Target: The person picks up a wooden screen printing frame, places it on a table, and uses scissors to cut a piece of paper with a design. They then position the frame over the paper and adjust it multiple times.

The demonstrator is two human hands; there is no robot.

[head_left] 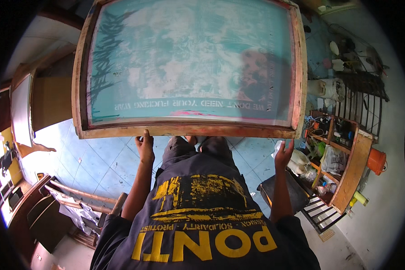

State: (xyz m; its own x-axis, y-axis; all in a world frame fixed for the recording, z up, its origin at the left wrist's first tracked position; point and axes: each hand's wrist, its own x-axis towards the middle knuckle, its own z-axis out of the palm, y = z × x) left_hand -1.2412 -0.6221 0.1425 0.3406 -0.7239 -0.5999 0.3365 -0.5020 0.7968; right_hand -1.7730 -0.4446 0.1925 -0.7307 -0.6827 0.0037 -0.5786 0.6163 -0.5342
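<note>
Wooden-framed printing screen with teal mesh (191,67) held up before you, above pale blue tiled floor (99,157). Your left hand (145,147) and right hand (284,153) clasp its lower rail. Mesh stained pink, black streaks at left. Cluttered wooden shelf (346,162) at right.

Screen frame (189,67) before the person; shelf (342,162) at right.
</note>
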